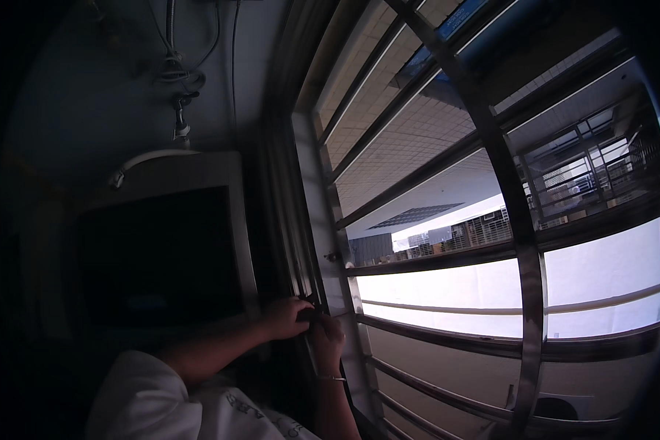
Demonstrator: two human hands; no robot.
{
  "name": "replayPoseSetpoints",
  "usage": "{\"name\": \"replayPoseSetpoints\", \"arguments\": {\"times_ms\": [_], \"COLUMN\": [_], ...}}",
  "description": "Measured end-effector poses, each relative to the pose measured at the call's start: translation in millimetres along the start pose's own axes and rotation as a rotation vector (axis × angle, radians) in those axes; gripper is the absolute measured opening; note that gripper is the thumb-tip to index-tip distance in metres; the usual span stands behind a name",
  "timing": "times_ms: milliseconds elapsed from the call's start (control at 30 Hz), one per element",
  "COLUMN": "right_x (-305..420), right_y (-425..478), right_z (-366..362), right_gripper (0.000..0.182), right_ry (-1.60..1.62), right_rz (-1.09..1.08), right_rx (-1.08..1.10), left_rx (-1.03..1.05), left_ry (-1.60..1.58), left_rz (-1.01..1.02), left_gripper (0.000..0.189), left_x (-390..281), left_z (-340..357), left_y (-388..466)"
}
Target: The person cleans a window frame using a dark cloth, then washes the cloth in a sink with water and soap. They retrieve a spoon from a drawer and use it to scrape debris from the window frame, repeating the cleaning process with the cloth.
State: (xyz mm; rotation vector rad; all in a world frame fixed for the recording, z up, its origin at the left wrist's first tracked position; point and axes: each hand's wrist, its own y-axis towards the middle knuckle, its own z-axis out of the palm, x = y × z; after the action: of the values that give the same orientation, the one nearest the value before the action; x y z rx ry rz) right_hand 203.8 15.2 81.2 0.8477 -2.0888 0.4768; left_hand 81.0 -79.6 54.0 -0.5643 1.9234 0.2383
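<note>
My left hand [289, 319] reaches across to the sliding window track [300, 269]. Its fingers are closed around a small dark object [306, 314] at the edge of the frame, too dim to identify. Close against it is my right hand [328, 335], with a thin bracelet [331, 378] on the wrist. The right fingertips meet the left ones at the same spot. Whether they also grip the object is hidden by the fingers and shadow. Beside the hands runs the pale window sill [335, 294].
Metal window bars [528, 275] fill the right side, with buildings outside. On the left stands a light-framed unit [245, 242] with a dark panel. A white hose [154, 157] lies across its top, below a wall tap [181, 126]. Cables [176, 71] hang above.
</note>
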Motion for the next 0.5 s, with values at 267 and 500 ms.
{"name": "replayPoseSetpoints", "arguments": {"times_ms": [267,500], "right_x": [-30,-26], "right_y": [-41,-61], "right_z": [15,14], "right_gripper": [0.024,0.032], "right_ry": [-0.042,-0.075], "right_rz": [-0.123,-0.114], "right_rx": [-0.155,-0.228], "left_rx": [0.052,-0.113], "left_ry": [-0.744,-0.591], "left_rz": [-0.193,-0.21], "left_gripper": [0.037,0.04], "left_x": [5,-16], "left_z": [17,26], "left_y": [-42,-54]}}
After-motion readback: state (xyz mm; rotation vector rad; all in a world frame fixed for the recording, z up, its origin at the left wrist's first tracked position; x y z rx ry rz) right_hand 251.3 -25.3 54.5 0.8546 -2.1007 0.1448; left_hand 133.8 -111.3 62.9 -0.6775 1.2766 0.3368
